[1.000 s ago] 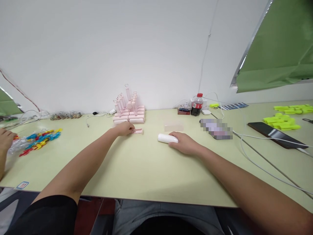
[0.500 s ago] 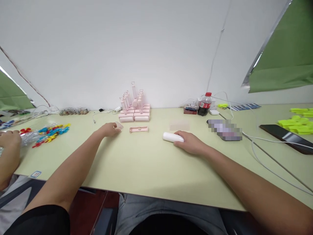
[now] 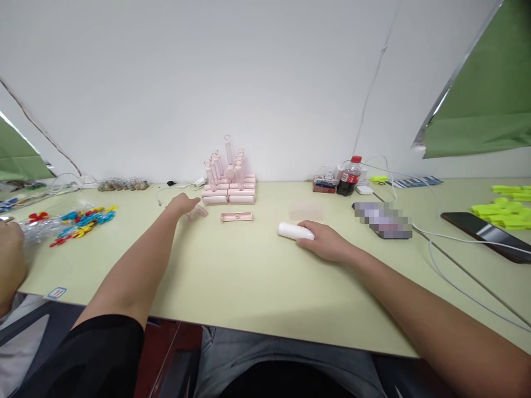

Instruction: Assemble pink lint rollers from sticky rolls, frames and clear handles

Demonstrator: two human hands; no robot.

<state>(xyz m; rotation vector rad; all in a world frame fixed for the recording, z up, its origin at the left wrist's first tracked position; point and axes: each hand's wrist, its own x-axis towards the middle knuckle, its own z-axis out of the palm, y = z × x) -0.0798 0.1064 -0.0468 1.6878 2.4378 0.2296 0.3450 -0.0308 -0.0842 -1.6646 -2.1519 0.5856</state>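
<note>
My right hand [image 3: 326, 240] is closed around one end of a white roll [image 3: 292, 231] lying level at the table's middle right. Just above a small clear pinkish plastic piece [image 3: 201, 210] on the left, my left hand [image 3: 181, 205] has a digit stretched out to the right; its other fingers are partly hidden. A narrow pink open tray [image 3: 236, 217] lies between the hands. Behind it is a stack of pink boxes [image 3: 241, 198], with several clear pink tubes with loop tops [image 3: 211, 174] standing on it. A pale, see-through pink piece [image 3: 306, 211] lies behind the white roll.
A cola bottle [image 3: 349, 177], a phone [image 3: 381, 220] and a dark tablet-like device [image 3: 485, 235] are on the right, with white cables and yellow-green pieces [image 3: 501, 213]. Coloured flower-shaped pieces [image 3: 85, 224] lie left, beside another person's hand [image 3: 10, 257].
My left hand has let go of the clear pinkish piece and shifted left and back, leaving it on the table. The right hand keeps the white roll almost in place.
</note>
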